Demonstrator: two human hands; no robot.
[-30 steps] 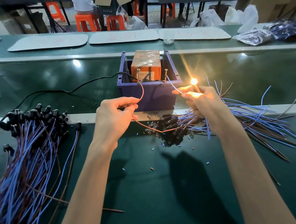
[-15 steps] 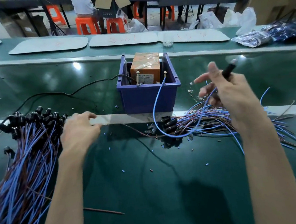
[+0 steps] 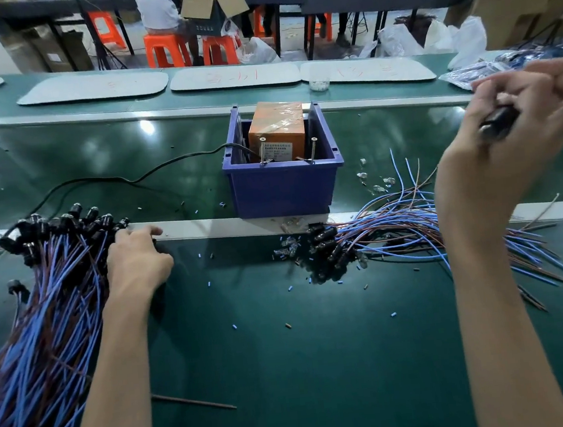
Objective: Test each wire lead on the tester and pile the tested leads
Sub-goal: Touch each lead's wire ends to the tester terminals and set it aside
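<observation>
head view: my right hand (image 3: 522, 155) pinches the black end of a wire lead (image 3: 500, 121) in curled fingers, now raised to the upper right of the frame, bulb dark, wires off the tester (image 3: 277, 131) at centre. my left hand (image 3: 138, 258) has dropped onto the left bundle (image 3: 53, 321); whether it grips, i cannot tell. i judge this lead tested, ready for piling.
</observation>
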